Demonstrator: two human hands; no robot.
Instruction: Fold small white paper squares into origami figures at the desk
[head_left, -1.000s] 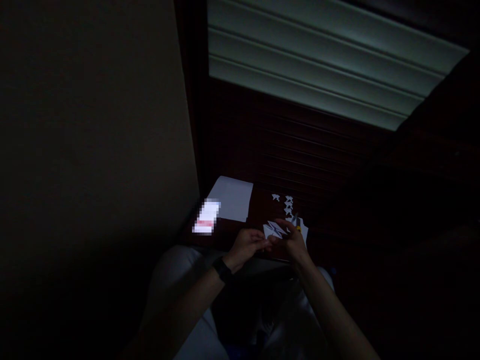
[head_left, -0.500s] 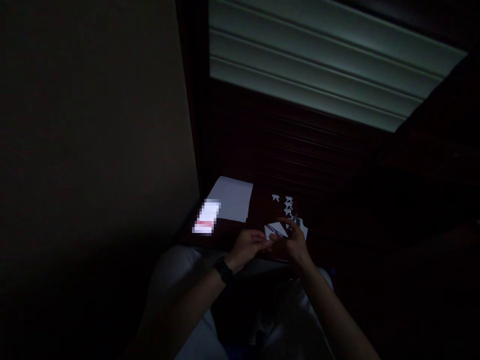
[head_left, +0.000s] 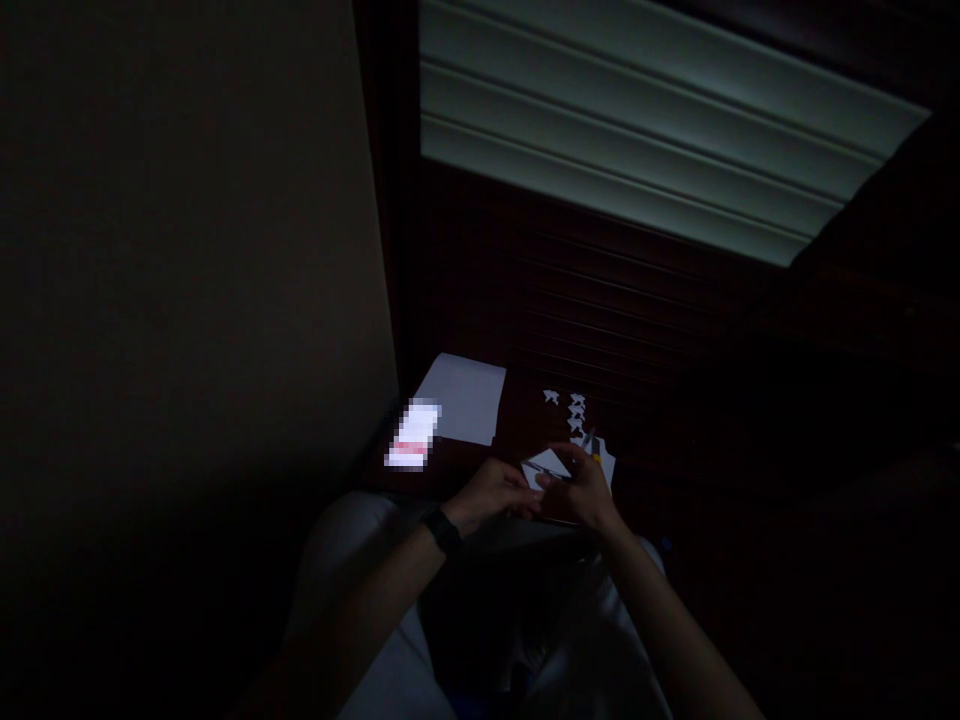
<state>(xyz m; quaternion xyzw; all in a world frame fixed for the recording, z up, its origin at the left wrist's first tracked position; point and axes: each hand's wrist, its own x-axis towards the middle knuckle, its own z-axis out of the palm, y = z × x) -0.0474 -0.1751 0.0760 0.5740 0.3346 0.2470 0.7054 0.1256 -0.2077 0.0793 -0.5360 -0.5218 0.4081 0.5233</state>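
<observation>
Close in front of me, my left hand (head_left: 499, 488) pinches the lower left edge of a folded piece of white paper (head_left: 551, 462). My right hand (head_left: 589, 485) grips the same paper from the right, thumb on its face and index finger bent along the top. Thin dark lines cross the paper; whether they are creases, shadows or a thin tool I cannot tell. Just behind the right hand lies a tool with a grey blade and a yellow part (head_left: 596, 457), its kind unclear in the dim light. More white paper (head_left: 607, 468) shows under it.
Several small folded paper shapes (head_left: 577, 411) lie in a column on the dark tabletop, with another (head_left: 551, 397) to their left. Large white sheets (head_left: 469, 395) lie at left, a bright blurred phone-like screen (head_left: 414, 435) overlapping their corner. A wall (head_left: 225, 250) rises on the left.
The held paper has tilted and shifted slightly left and down, with the right thumb moving along it. The yellow part of the tool behind the right hand now shows.
</observation>
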